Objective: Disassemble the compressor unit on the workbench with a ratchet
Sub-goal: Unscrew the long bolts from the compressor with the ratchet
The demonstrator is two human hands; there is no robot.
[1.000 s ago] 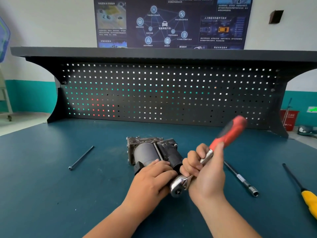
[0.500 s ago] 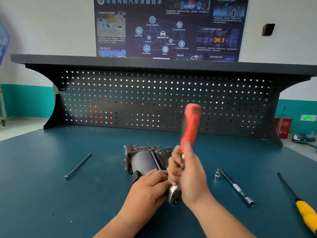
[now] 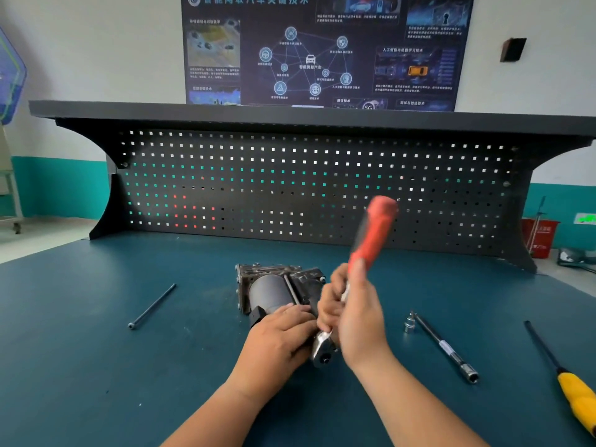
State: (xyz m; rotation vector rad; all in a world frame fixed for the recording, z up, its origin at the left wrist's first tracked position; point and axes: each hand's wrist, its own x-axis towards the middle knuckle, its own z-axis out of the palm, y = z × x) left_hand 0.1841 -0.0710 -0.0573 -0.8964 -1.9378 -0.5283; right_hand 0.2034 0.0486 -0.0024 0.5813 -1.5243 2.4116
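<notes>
The left hand [image 3: 280, 337] lies on the near end of the compressor [image 3: 271, 291], fingers laid fairly straight across its dark round body, pressing it to the blue surface [image 3: 96, 350]. Touching it on the right, the right hand [image 3: 354, 314] is curled tight around the metal shank of the ratchet [image 3: 371, 240]. The tool's head sits low between the two hands at the compressor's near end, and its blurred red grip points up and away. Well left of the left hand lies a long thin bolt [image 3: 151, 306]. To the right of the right hand lie a small socket [image 3: 409, 324] and an extension bar [image 3: 442, 345], and further right a yellow-handled screwdriver [image 3: 577, 398].
</notes>
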